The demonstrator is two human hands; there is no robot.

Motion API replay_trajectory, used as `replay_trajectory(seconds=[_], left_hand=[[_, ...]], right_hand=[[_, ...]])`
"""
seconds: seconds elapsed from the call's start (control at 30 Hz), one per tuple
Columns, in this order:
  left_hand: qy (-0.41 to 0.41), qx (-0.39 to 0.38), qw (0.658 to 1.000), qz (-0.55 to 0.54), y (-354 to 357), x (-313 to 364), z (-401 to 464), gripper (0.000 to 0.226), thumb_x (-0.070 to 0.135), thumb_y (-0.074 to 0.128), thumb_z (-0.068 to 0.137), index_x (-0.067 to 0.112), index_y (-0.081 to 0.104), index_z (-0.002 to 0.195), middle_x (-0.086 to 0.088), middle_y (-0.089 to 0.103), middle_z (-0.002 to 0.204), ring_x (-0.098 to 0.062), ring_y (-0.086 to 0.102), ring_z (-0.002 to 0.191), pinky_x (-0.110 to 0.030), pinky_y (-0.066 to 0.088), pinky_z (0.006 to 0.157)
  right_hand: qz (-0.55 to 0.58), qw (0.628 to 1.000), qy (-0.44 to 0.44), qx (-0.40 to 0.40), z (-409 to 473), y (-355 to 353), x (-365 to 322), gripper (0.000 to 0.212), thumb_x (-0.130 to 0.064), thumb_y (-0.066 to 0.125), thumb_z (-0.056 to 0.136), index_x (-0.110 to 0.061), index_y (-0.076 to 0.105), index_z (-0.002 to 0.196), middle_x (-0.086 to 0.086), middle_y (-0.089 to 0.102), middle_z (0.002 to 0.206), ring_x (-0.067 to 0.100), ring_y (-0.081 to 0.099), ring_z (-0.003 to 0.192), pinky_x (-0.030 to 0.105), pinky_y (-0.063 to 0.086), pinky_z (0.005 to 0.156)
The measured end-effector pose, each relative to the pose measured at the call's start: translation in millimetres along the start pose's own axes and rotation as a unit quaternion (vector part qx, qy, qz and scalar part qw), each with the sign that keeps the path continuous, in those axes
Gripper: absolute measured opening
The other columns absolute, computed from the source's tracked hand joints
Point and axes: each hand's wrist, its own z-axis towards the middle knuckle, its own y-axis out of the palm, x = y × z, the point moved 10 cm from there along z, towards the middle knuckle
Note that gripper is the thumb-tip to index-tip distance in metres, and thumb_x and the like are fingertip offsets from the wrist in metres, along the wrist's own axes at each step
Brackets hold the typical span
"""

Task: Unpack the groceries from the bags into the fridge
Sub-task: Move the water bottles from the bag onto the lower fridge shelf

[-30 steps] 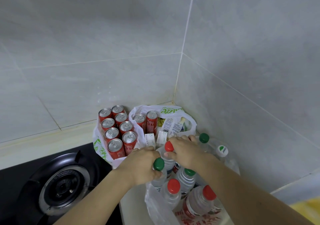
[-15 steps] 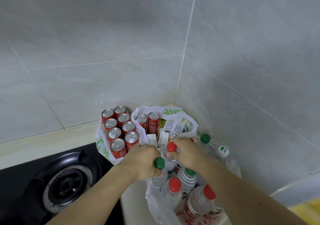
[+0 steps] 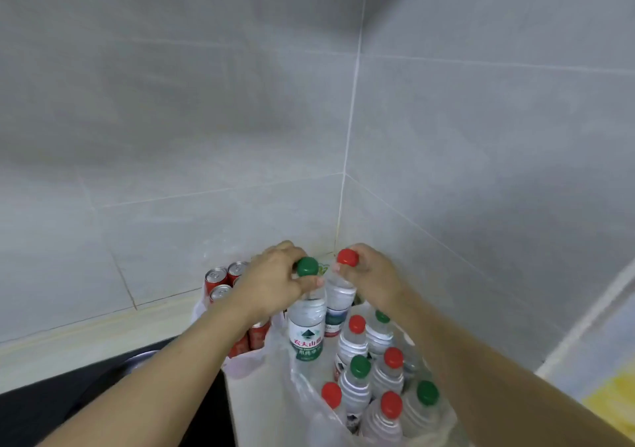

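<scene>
Step in hand: lifting water bottles out of the clear plastic bag (image 3: 302, 398) on the counter, in the tiled corner.

Left hand (image 3: 271, 285) grips the neck of the green-capped bottle (image 3: 307, 323), fingers curled just below the cap. Right hand (image 3: 372, 280) grips the neck of the red-capped bottle (image 3: 338, 304) likewise. Both bottles are upright, side by side, raised above the others; whether their bases are free of the bag I cannot tell.

Remaining bottles (image 3: 378, 388) stand in the bag, red and green caps mixed. Red cans (image 3: 220, 283) sit in a second bag to the left, partly hidden by the left forearm. Fridge not in view.

Judgement: unpacking is at an early stage. Next move calls for raising both bottles clear of the bag's rim without dragging the film, then turning away to carry them to the fridge.
</scene>
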Motion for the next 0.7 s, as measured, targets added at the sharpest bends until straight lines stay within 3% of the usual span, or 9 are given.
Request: replay_trajectory(seconds=[0.1, 0.17, 0.27, 0.43, 0.6, 0.7], left_hand=[[0.020, 0.067, 0.997, -0.040, -43, 27, 5, 0.042, 0.057, 0.059, 0.082, 0.018, 0.062, 0.098, 0.003, 0.050, 0.092, -0.021, 0.053, 0.089, -0.039, 0.046, 0.084], [0.027, 0.113, 0.990, -0.081, -71, 47, 7, 0.032, 0.048, 0.059, 0.091, 0.018, 0.058, 0.100, 0.000, 0.050, 0.097, -0.020, 0.052, 0.094, -0.032, 0.043, 0.084], [0.004, 0.149, 0.973, -0.175, -108, 70, 7, 0.026, 0.040, 0.052, 0.097, 0.015, 0.050, 0.104, -0.001, 0.056, 0.094, -0.013, 0.052, 0.082, -0.022, 0.040, 0.068], [-0.020, 0.252, 0.933, -0.256, -153, 85, 0, 0.027, 0.044, 0.046, 0.099, 0.018, 0.050, 0.104, 0.001, 0.066, 0.102, -0.002, 0.055, 0.083, -0.013, 0.036, 0.066], [-0.021, 0.341, 0.900, -0.271, -158, 81, -21, 0.023, 0.047, 0.047, 0.098, 0.025, 0.048, 0.089, 0.001, 0.067, 0.082, -0.013, 0.065, 0.079, -0.026, 0.049, 0.068], [-0.019, 0.352, 0.900, -0.257, -158, 82, -26, 0.025, 0.042, 0.048, 0.099, 0.018, 0.050, 0.090, 0.005, 0.063, 0.071, 0.007, 0.061, 0.061, -0.010, 0.044, 0.058]], right_hand=[[0.088, 0.994, -0.042, 0.048, -6, -30, -46, 0.014, -0.029, 0.068, 0.089, -0.021, 0.060, 0.096, 0.000, 0.065, 0.094, 0.012, 0.057, 0.085, 0.025, 0.045, 0.080], [0.145, 0.984, -0.063, 0.081, -11, -50, -74, 0.010, -0.032, 0.064, 0.092, -0.024, 0.058, 0.093, 0.000, 0.064, 0.095, 0.012, 0.058, 0.088, 0.023, 0.045, 0.079], [0.162, 0.972, -0.071, 0.153, -18, -87, -107, 0.025, -0.043, 0.053, 0.096, -0.019, 0.057, 0.103, 0.003, 0.066, 0.103, 0.014, 0.060, 0.095, 0.019, 0.043, 0.074], [0.165, 0.952, -0.097, 0.239, -36, -125, -150, 0.036, -0.048, 0.048, 0.097, -0.013, 0.055, 0.095, 0.001, 0.066, 0.085, 0.017, 0.064, 0.082, 0.027, 0.051, 0.073], [0.139, 0.954, -0.092, 0.250, -41, -117, -156, 0.045, -0.064, 0.056, 0.082, -0.018, 0.057, 0.084, 0.002, 0.068, 0.081, 0.023, 0.067, 0.081, 0.045, 0.056, 0.081], [0.128, 0.956, -0.077, 0.254, -38, -109, -151, 0.049, -0.070, 0.059, 0.069, -0.024, 0.057, 0.084, 0.005, 0.067, 0.084, 0.026, 0.067, 0.080, 0.048, 0.057, 0.079]])
